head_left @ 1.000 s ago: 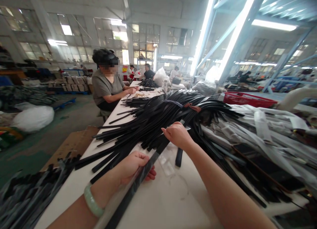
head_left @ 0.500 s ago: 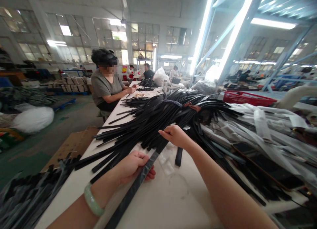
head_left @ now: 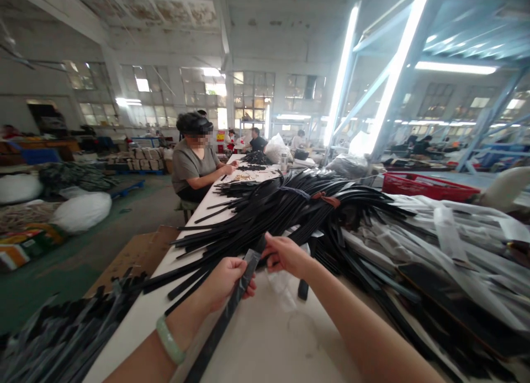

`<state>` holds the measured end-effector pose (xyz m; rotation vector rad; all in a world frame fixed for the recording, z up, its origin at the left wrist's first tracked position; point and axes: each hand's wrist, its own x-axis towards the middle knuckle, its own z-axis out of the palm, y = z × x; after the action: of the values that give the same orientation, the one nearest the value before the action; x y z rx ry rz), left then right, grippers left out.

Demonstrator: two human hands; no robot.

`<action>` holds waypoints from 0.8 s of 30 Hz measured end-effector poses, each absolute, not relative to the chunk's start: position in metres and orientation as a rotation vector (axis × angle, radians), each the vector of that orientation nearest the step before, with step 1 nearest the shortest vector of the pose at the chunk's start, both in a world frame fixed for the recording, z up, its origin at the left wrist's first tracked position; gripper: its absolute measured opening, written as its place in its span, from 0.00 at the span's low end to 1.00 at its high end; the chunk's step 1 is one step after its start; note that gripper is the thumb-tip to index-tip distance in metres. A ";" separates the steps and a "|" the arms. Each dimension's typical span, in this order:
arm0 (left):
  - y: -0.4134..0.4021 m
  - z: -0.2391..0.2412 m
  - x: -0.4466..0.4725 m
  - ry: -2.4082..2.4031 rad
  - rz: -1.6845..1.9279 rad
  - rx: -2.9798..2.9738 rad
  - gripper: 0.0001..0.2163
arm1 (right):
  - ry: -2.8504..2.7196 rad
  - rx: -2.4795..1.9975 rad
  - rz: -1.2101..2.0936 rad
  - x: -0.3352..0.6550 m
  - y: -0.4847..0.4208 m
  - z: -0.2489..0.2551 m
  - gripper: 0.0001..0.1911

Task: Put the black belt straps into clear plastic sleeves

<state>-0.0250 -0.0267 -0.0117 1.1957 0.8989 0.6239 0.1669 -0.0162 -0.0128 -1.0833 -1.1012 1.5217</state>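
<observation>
A long flat black strap (head_left: 219, 323), partly covered by a clear plastic sleeve (head_left: 251, 256), runs from the lower edge of the view up between my hands. My left hand (head_left: 228, 282) is closed around it, thumb on top and fingers beneath. At the strap's upper end, just above the sleeve's mouth, my right hand (head_left: 289, 254) pinches it between thumb and fingers. Right behind my hands lies a big heap of similar black straps (head_left: 248, 214), tied with a brown band (head_left: 327, 199). Crumpled clear plastic (head_left: 284, 289) rests on the white table (head_left: 273, 344) below my right hand.
White-wrapped strips (head_left: 449, 234) and a dark flat object (head_left: 459, 303) lie on the right, before a red crate (head_left: 428, 185). Sleeved straps (head_left: 83, 328) are piled at lower left. A co-worker (head_left: 194, 162) sits along the table's left side.
My right hand has drawn closer to my left, from farther up the strap to the sleeve's mouth. The view has tilted up and turned slightly left.
</observation>
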 end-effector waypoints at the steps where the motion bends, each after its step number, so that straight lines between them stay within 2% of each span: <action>1: -0.026 -0.011 -0.025 0.920 0.633 1.207 0.25 | -1.162 -1.075 1.518 0.163 -0.018 -0.013 0.28; 5: -0.037 -0.005 -0.030 0.936 0.542 1.215 0.27 | -1.241 -1.048 1.340 0.152 -0.026 -0.015 0.26; 9: -0.085 0.009 -0.064 0.975 0.495 1.319 0.21 | -1.297 -0.983 1.344 0.156 -0.037 -0.015 0.22; 12: -0.151 0.026 -0.118 1.166 0.653 1.280 0.17 | -1.432 -0.976 1.403 0.164 -0.036 -0.020 0.22; 18: -0.272 0.051 -0.254 1.662 1.082 0.854 0.21 | -1.428 -1.197 1.263 0.179 -0.015 -0.039 0.21; 21: -0.267 0.055 -0.308 1.722 1.178 0.826 0.19 | -1.400 -1.245 1.175 0.187 -0.005 -0.044 0.20; 24: -0.222 0.047 -0.346 1.716 1.129 0.923 0.19 | -1.454 -1.266 1.120 0.192 -0.001 -0.044 0.19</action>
<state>-0.3462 -0.2216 0.0468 0.9233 1.7155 1.1285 0.1922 -0.0015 -0.0444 -1.2664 -1.4541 1.1203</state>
